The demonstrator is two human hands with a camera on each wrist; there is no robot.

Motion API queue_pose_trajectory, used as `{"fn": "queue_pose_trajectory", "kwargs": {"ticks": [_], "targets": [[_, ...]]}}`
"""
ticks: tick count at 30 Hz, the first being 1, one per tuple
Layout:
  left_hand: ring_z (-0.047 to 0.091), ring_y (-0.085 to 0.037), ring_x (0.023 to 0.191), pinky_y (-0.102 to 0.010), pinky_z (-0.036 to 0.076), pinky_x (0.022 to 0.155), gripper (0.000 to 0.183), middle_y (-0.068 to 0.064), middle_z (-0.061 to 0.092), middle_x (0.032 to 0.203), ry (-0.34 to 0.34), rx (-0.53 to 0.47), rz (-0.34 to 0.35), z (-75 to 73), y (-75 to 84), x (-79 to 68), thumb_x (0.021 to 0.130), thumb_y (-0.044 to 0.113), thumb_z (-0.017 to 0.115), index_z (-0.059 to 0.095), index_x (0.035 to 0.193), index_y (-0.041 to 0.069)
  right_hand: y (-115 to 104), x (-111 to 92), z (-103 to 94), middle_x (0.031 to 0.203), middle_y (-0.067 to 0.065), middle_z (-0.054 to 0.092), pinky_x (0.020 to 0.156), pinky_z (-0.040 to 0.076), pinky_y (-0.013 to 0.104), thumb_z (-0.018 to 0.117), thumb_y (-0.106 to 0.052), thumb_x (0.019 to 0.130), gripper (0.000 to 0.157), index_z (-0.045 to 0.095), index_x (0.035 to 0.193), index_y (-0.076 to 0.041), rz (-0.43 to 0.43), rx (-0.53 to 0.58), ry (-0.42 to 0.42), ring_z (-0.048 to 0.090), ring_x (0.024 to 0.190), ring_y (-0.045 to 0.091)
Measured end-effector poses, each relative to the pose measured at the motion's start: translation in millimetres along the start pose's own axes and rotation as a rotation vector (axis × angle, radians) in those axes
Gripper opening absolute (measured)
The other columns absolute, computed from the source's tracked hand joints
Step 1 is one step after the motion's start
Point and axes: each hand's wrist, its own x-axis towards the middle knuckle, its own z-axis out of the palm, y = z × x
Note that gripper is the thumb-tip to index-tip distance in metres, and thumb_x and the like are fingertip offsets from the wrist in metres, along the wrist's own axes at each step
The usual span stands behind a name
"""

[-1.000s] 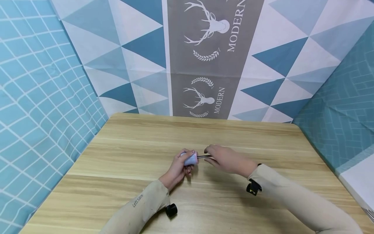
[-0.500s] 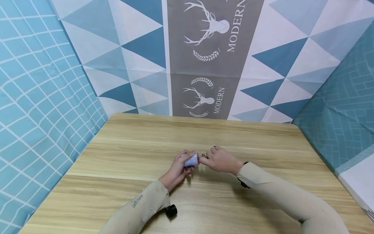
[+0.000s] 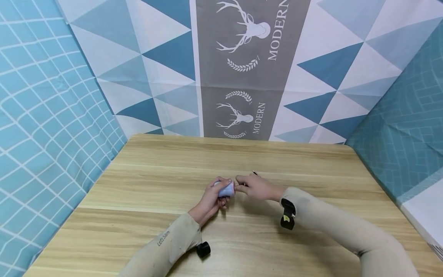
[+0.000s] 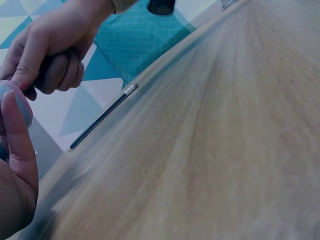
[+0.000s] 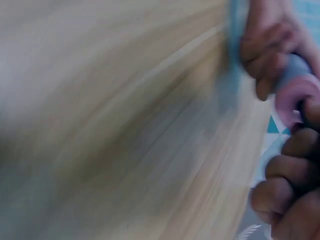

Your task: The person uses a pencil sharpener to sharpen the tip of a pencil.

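Note:
My left hand (image 3: 209,198) grips a small lilac-blue cylindrical pencil sharpener (image 3: 226,189) with a pink rim, thumb along its top. Right at the pink mouth, my right hand (image 3: 258,187) pinches a dark pencil (image 5: 301,106), most of it hidden by the fingers. The right wrist view shows the pencil's dark end in the pink opening, with the other fingers curled. Another dark pencil (image 4: 102,118) with a silvery end lies on the wooden table (image 4: 200,165) beyond the hands; the head view shows only its tip behind the right hand.
Patterned blue and white cloth (image 3: 166,65) hangs behind the table's far edge, with blue grid cloth (image 3: 45,115) on the left. A white box-like object (image 3: 427,215) stands at the right edge. Black wrist cameras (image 3: 203,249) sit on both sleeves.
My right hand has moved left along the pencil up to the sharpener's mouth, and its wrist has turned back and forth. My left hand and the sharpener have stayed in place.

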Motion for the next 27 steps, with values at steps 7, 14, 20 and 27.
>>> {"fn": "queue_pose_trajectory", "kwargs": {"ticks": [7,14,20,27], "targets": [[0.049,-0.010,0.041,-0.024,0.041,0.035,0.009,-0.008,0.060,0.069,-0.002,0.020,0.017,0.2,-1.5,-0.2,0.091,0.022,0.067,0.063,0.084,0.017,-4.8,2.4,-9.8,0.053,-0.006,0.023,0.039,0.017,0.022,0.045,-0.023,0.106,0.029,0.040,0.080,-0.010,0.536,0.836,-0.289,0.019,0.041,0.006],[0.049,-0.010,0.040,-0.024,0.042,0.035,0.009,-0.008,0.059,0.066,-0.033,0.031,0.013,-0.8,-2.8,-0.1,0.092,0.022,0.066,0.064,0.085,0.018,-3.1,5.6,-16.5,0.053,-0.008,0.019,0.039,0.014,0.018,0.035,-0.026,0.107,0.032,0.042,0.081,-0.011,0.679,0.997,-0.471,0.020,0.039,0.001],[0.049,-0.009,0.040,-0.024,0.043,0.035,0.010,-0.007,0.059,0.065,-0.041,0.027,-0.006,-1.5,-2.5,-0.1,0.093,0.022,0.066,0.063,0.084,0.017,-7.6,1.9,-23.1,0.054,-0.004,0.025,0.042,0.021,0.021,0.039,-0.033,0.108,0.033,0.050,0.098,-0.003,0.621,0.799,-0.380,0.024,0.042,0.006],[0.049,-0.009,0.043,-0.022,0.044,0.037,0.012,-0.006,0.059,0.069,-0.033,0.038,-0.005,-2.5,-1.5,1.5,0.093,0.025,0.065,0.061,0.086,0.017,-19.0,-12.7,-33.5,0.069,0.003,0.055,0.050,0.048,0.033,0.047,-0.034,0.106,0.030,0.057,0.106,-0.006,0.319,0.167,-0.103,0.049,0.055,0.014]]}}
